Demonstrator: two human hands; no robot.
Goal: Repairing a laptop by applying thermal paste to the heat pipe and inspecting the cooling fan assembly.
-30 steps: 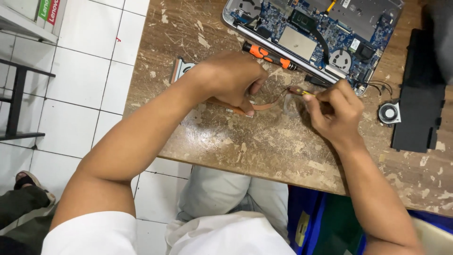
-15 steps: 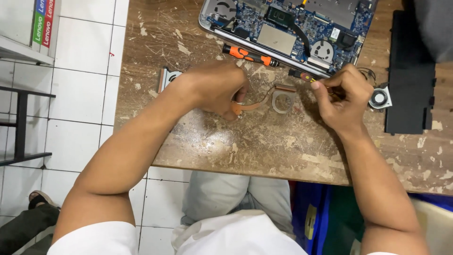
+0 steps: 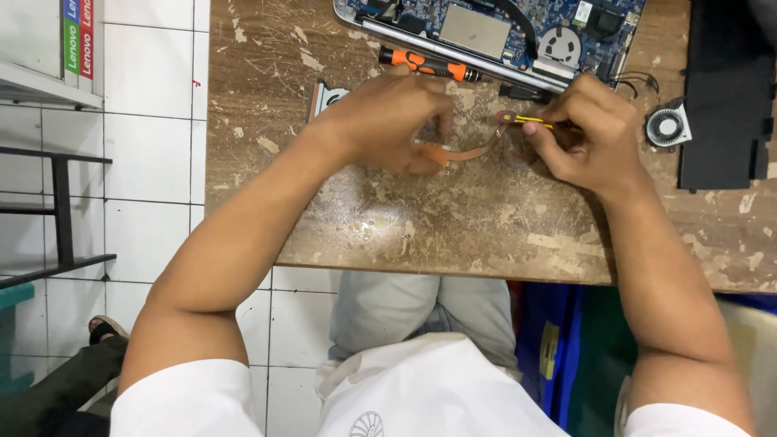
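Now L hand [image 3: 388, 121] pins copper heatpipe [image 3: 469, 151]; R hand [image 3: 583, 133] grips yellow tool [image 3: 534, 121].

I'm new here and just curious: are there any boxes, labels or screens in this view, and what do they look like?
Flat boxes: top left, on a pale shelf; narrow green and red spines with white print.
Small white sticker: on the opened laptop's blue circuit board, top of the worn wooden table.
No lit screen shows.
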